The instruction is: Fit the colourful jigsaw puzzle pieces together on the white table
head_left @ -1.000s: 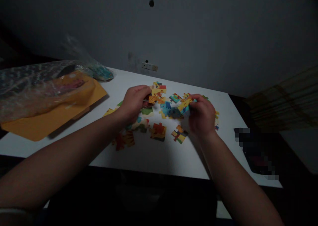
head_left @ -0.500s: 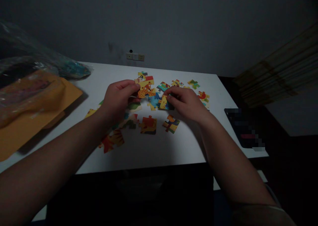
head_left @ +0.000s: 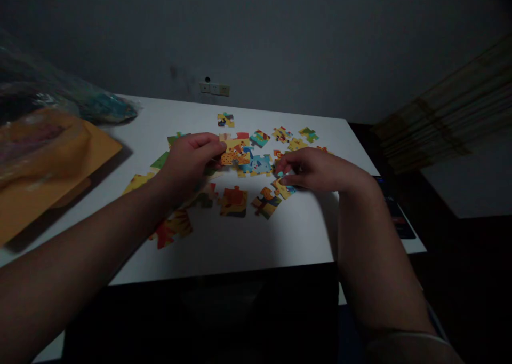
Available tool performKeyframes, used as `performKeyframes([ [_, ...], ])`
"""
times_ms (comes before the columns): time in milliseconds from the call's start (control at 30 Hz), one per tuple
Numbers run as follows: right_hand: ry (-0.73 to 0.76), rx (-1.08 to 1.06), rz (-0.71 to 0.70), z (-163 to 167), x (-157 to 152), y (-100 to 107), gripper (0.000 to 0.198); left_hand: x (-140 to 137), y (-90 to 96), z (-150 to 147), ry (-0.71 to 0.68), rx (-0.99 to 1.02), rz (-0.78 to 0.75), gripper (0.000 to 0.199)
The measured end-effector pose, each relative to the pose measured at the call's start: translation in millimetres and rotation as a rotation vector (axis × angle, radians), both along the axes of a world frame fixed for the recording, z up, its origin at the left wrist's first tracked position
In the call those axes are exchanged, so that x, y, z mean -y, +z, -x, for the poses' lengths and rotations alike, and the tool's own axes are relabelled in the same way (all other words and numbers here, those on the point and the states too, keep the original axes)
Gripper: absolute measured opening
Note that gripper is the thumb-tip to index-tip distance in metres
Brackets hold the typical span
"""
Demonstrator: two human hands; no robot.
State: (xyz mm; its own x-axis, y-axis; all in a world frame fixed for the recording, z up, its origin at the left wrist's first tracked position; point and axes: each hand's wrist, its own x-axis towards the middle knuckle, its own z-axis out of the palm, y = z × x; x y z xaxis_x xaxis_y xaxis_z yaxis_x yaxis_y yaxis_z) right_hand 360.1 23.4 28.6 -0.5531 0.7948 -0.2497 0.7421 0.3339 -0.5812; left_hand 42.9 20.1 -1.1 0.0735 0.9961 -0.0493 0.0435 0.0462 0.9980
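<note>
My left hand (head_left: 194, 158) pinches a joined section of jigsaw puzzle (head_left: 235, 149) by its left edge; a spotted orange animal shows on it. Just right of that section, and partly behind it, a blue puzzle piece (head_left: 258, 165) lies on the table. My right hand (head_left: 316, 169) is bent over a yellow and blue puzzle piece (head_left: 285, 188), thumb and fingers closed at its upper edge. Nearer to me are an orange and brown puzzle piece (head_left: 234, 203) and a puzzle piece with an orange patch (head_left: 266, 203). My left forearm partly covers more pieces.
Several other puzzle pieces (head_left: 260, 138) are scattered on the white table (head_left: 256, 252). An orange envelope (head_left: 92, 150) and clear plastic wrapping (head_left: 72, 94) lie at left. A dark flat object (head_left: 404, 225) rests by the right edge. Behind is a wall with sockets (head_left: 215, 88).
My right hand has moved right and slightly nearer to me, from beside the blue puzzle piece to the yellow and blue one. The left hand keeps its hold. The view has shifted slightly.
</note>
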Motion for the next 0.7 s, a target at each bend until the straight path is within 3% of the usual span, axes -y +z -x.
performKeyframes([
  [133, -0.012, -0.057, 0.015, 6, 2, -1, 0.026, -1, -0.7, 1, 0.005, 0.023, -0.008, 0.017],
  [267, 0.032, 0.016, 0.023, 9, 0, -4, 0.026, -1, 0.8, 1, 0.006, 0.020, -0.010, 0.015],
  [567, 0.002, 0.050, -0.097, 13, 2, -3, 0.033, 1, -1.1, 1, 0.004, -0.051, -0.018, 0.019],
  [700, 0.024, 0.069, -0.084, 14, 2, -5, 0.033, 1, -1.4, 1, 0.000, -0.060, -0.009, 0.020],
])
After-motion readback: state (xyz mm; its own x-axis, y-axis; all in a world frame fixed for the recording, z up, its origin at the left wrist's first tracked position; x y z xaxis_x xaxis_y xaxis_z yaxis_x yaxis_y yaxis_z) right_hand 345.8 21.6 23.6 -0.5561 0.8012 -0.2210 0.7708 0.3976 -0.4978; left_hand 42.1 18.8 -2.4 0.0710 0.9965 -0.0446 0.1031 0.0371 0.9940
